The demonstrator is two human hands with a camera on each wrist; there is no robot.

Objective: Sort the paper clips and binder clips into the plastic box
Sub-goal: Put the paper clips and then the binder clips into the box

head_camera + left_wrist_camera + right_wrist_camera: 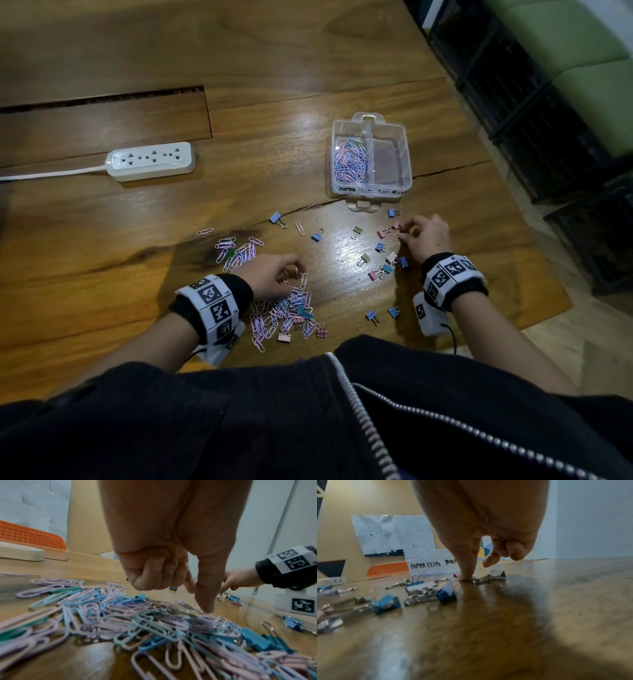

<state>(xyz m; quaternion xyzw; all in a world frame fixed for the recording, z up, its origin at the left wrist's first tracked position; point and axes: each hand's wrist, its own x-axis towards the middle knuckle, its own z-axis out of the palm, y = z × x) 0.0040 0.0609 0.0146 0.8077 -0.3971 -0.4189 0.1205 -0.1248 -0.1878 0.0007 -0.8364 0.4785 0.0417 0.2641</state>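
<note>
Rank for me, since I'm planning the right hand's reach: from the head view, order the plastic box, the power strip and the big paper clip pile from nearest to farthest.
1. Plastic box, just beyond the right hand.
2. Paper clip pile, to its left, by the left hand.
3. Power strip, far left.

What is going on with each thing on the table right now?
Plastic box: open, no lid on it.
Left side of the box: holds paper clips.
Right side of the box: looks empty.
Paper clip pile: loose on the table, binder clips mixed in.
Binder clips: scattered loose on the table.
Left hand: fingertips on the pile.
Right hand: fingers curled at a small clip; grip unclear.
Power strip: nothing plugged in.
</note>
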